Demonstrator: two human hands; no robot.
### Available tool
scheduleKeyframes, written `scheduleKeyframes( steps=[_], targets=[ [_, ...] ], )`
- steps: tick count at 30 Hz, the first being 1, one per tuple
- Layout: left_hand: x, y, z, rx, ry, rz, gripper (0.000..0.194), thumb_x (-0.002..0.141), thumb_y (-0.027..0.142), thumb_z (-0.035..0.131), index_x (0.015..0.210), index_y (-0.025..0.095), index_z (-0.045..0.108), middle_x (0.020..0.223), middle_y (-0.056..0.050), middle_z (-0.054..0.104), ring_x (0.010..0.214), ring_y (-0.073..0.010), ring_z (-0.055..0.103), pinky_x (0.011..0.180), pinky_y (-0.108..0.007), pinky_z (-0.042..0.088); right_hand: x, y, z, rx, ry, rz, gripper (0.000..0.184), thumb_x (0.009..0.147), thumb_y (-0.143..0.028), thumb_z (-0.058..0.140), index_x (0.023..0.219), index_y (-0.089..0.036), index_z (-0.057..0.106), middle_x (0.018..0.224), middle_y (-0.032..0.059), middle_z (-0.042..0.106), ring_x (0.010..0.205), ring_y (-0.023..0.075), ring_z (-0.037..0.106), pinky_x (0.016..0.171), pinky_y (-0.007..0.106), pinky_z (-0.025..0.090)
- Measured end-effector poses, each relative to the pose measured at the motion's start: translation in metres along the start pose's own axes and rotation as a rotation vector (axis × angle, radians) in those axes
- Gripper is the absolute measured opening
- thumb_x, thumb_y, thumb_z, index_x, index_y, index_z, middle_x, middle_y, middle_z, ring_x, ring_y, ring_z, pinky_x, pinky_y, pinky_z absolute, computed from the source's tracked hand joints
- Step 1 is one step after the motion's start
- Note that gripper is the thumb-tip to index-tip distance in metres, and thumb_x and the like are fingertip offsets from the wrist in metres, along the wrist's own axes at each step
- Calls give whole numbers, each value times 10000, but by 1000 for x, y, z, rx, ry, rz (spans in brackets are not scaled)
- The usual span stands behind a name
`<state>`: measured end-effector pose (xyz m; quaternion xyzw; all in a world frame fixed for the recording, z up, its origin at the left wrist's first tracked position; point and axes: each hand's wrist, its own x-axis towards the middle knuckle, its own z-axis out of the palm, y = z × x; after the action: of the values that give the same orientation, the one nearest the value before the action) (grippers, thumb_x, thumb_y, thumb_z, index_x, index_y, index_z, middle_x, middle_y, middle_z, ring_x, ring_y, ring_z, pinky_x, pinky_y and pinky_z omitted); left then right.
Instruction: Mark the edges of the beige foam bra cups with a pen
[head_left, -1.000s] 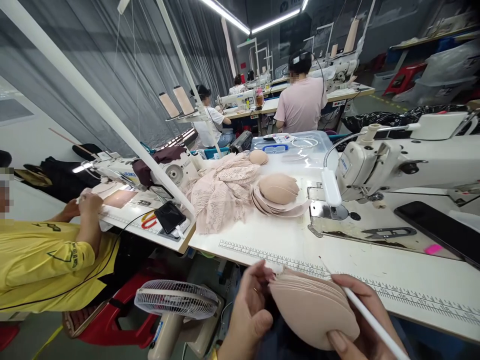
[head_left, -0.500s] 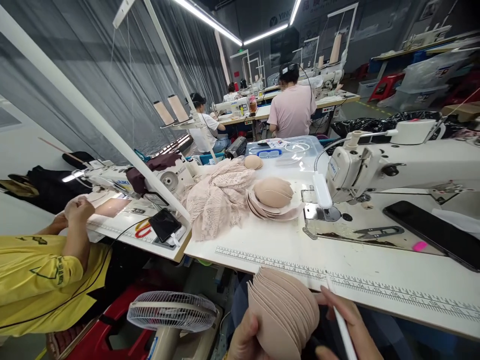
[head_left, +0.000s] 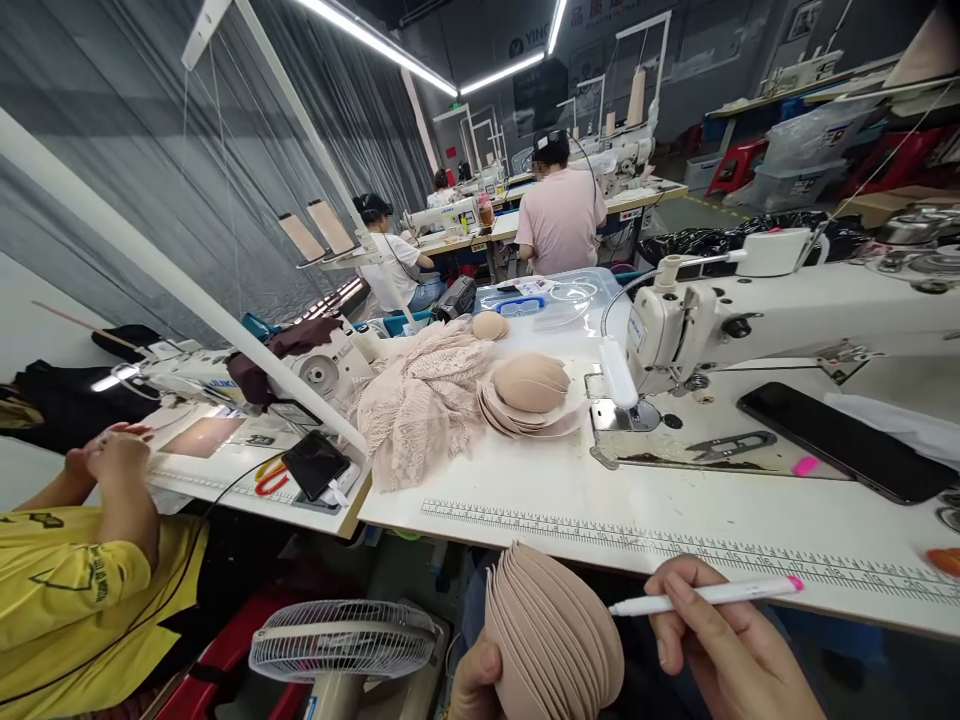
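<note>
Grey curtains hang beyond white table and beige stack.

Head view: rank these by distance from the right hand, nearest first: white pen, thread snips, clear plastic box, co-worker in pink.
From the right hand:
1. White pen: held in its fingers.
2. Thread snips: ahead of it.
3. Clear plastic box: farther ahead, to the left.
4. Co-worker in pink: beyond the box, also left.
</note>
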<state>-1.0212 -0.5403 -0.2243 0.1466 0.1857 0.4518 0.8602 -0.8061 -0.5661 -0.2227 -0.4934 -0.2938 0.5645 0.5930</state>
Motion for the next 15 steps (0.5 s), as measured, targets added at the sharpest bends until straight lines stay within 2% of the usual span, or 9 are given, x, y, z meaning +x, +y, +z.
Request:
scheduleKeyframes(
  steps=[4,8,10,15],
  targets=[
    [-1,2,-2,-7,38,-7,659,726,481,925,1340,301,769,1369,-70,759,1300,-353,676,1155,-465,482,-4,-6,9,117,-67,102,442,1028,-656,625,864,-248,673,580,8,557,621,181,476,654,280,435],
    [-2,5,-2,9,12,-33,661,750,480,901,1374,330,742,1411,-83,736,1363,-358,638,1182,-476,455,-5,-10,4,171,-78,187,487,1012,-700,608,855,-251,715,632,19,532,641,188,460,666,293,454],
    [-3,5,-3,33,6,-44,665,764,512,879,1384,319,735,1408,-107,736,1377,-358,629,1179,-475,453,-4,-12,1,147,-59,166,487,1006,-706,612,862,-254,722,642,20,527,644,192,468,665,298,471],
    [-2,3,2,43,7,-4,646,766,494,876,1369,304,748,1394,-91,745,1342,-317,655,1180,-443,452,-2,-17,6,66,-7,52,460,1006,-663,654,816,-244,656,605,14,552,613,182,480,625,280,472]
  ],
)
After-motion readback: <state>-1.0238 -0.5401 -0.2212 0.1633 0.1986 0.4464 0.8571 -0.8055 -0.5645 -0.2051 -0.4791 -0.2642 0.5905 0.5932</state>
